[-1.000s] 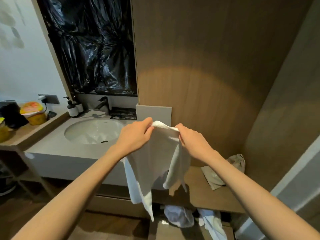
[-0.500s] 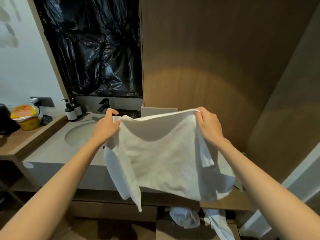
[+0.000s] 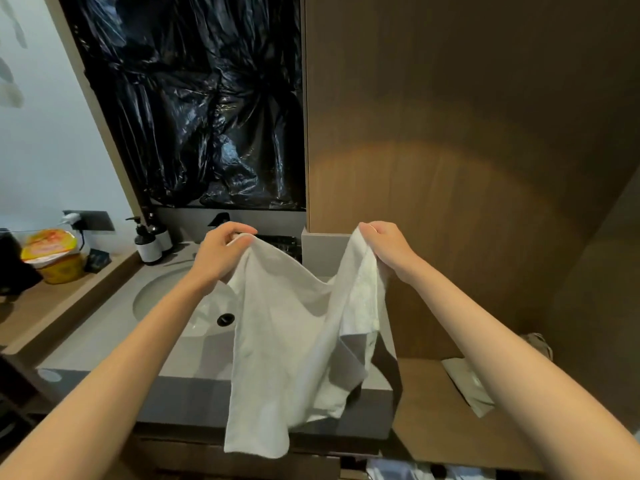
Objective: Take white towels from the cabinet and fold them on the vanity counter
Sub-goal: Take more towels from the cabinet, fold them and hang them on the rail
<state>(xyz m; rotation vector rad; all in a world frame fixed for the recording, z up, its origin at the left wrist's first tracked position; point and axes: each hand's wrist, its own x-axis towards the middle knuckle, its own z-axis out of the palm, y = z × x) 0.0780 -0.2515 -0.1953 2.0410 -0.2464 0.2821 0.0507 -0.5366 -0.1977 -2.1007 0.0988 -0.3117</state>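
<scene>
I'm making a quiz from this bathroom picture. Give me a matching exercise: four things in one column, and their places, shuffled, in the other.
Things
1. towel
2. pump bottles
3. yellow tub
4. black plastic sheet

Places
A. on the wooden shelf, far left
B. gripped by the left hand and right hand
C. hung above the sink
D. on the counter, behind the sink

Pairs: 1-B, 2-D, 3-A, 4-C

Faucet [image 3: 219,219] mostly hidden behind left hand [image 3: 221,253].

Left hand [image 3: 221,252], right hand [image 3: 386,245] pinch towel [image 3: 294,341] corners.
</scene>
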